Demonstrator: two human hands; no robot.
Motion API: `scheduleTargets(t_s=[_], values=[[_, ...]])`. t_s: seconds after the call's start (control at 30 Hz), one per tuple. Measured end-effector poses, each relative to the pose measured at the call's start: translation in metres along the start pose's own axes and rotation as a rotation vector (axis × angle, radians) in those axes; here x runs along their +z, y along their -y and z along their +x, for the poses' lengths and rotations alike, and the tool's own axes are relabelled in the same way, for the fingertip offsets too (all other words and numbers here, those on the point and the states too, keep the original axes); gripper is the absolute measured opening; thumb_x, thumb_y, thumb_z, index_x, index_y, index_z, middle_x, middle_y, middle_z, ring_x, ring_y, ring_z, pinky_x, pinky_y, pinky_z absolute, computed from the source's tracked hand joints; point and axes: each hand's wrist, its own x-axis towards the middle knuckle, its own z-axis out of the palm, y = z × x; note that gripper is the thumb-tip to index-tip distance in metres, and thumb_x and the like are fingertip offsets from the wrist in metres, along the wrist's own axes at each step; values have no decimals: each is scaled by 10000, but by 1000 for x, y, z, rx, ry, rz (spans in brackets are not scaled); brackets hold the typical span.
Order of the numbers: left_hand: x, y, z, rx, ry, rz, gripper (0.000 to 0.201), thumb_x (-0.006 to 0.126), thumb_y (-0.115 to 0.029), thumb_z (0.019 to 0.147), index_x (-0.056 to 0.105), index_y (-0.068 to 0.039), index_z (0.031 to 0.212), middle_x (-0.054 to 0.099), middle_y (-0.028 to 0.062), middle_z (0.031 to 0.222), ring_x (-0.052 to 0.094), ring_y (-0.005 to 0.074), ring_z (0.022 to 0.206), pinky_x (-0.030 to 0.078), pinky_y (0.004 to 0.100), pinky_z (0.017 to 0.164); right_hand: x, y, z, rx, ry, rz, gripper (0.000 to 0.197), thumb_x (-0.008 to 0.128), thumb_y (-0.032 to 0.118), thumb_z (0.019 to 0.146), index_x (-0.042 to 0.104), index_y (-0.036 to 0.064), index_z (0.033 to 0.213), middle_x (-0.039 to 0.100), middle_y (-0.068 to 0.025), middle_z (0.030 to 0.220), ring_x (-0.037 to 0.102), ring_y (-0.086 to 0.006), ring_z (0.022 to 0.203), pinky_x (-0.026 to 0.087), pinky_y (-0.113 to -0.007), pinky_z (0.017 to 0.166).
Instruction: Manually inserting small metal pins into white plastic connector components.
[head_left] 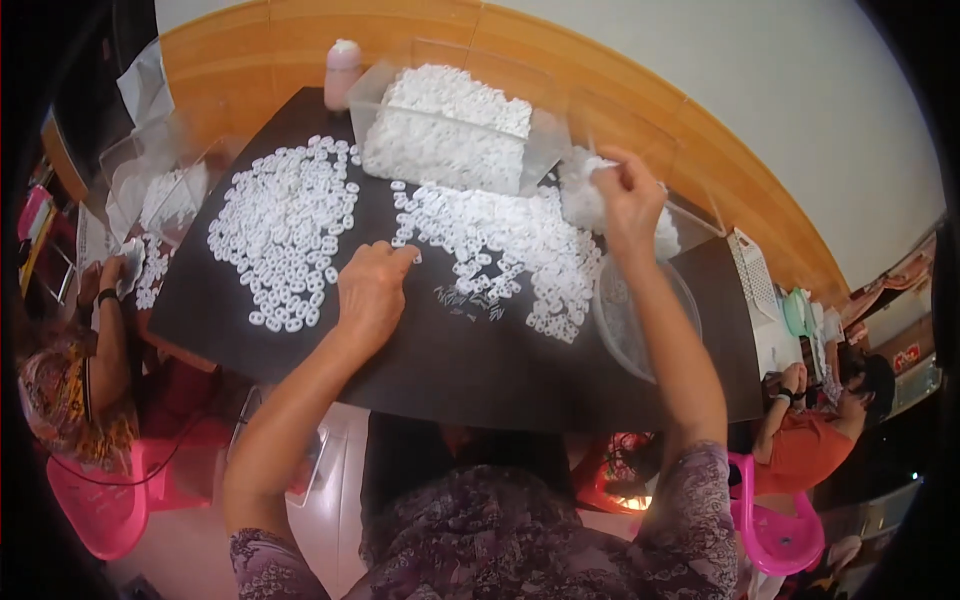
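Observation:
My left hand (372, 285) rests low over the dark table, its thumb and forefinger closed on a small white plastic piece (417, 257). My right hand (632, 205) is raised over a clear bin of white parts (588, 190) at the right, fingers pinched together. Whether they hold anything is too small to tell. Between my hands spreads a loose heap of small white plastic pieces (490, 222). Just below it lie several thin grey pins (472, 302). To the left is a broad heap of oval white pieces with two holes (285, 225).
A big clear bin (440, 155) full of white parts stands at the back, beside a pink bottle with a white cap (342, 78). A round clear tub (612, 320) sits under my right forearm. Other people work at left (85, 380) and right (815, 440).

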Motion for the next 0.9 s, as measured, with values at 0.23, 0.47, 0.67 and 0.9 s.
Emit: scheduleTargets(t_s=[0.23,0.47,0.67,0.9], values=[[29,12,26,235,154,124,84,540,1,662,572,-60,709,517,131,764,522,303,753,450,399,615,-53,-85,104,-253,-10,-628,188,621,117,760,666,11,910,658,-122,738,616,-169,685,466,-299,603],[33,29,40,211,306,-17,38,524,-1,687,549,-28,677,559,166,694,580,354,716,459,447,622,-44,-67,78,-325,81,-952,143,632,97,766,677,33,886,656,-138,800,624,-267,774,486,-323,695],[21,26,44,254,388,54,66,535,-20,721,589,-47,748,569,155,737,581,342,746,475,427,644,-1,-17,-5,-595,200,-403,127,668,13,726,675,56,845,644,-117,812,605,-256,769,475,-338,690],[13,18,25,185,297,97,72,602,-19,703,562,-40,759,543,135,775,561,316,753,457,411,650,39,-2,-102,-356,672,-237,84,679,53,690,644,56,765,601,-93,726,567,-277,732,456,-361,661]])
